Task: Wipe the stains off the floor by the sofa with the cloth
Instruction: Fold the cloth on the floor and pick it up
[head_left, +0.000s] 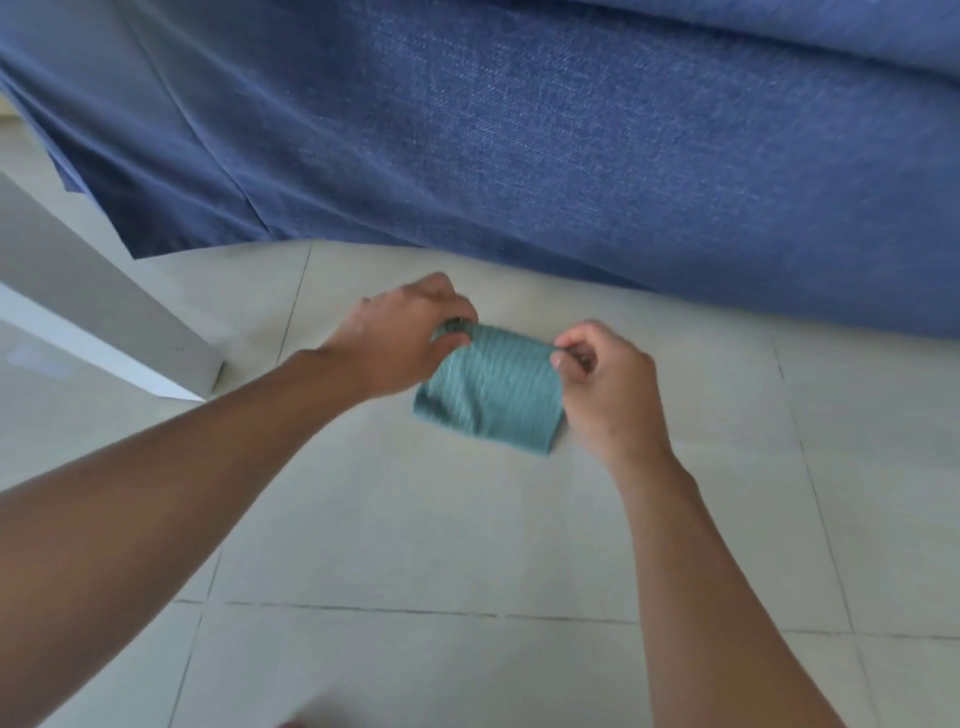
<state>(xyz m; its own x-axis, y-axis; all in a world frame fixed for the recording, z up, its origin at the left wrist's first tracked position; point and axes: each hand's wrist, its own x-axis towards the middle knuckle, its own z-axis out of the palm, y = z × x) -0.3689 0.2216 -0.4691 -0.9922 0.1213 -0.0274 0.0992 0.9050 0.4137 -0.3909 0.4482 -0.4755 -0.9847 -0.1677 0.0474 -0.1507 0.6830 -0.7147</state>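
Note:
A small teal ribbed cloth (491, 392) hangs folded just above the pale tiled floor (441, 519), in front of the blue sofa (571, 130). My left hand (400, 338) pinches the cloth's upper left corner. My right hand (610, 384) pinches its upper right corner between thumb and forefinger. The cloth's lower edge droops toward the tiles. No stain is plainly visible on the floor around the cloth.
A white and grey furniture leg or panel (104, 312) slants in from the left and meets the floor near the sofa's corner. The sofa's fabric skirt runs across the whole top. Dark grout lines cross the tiles.

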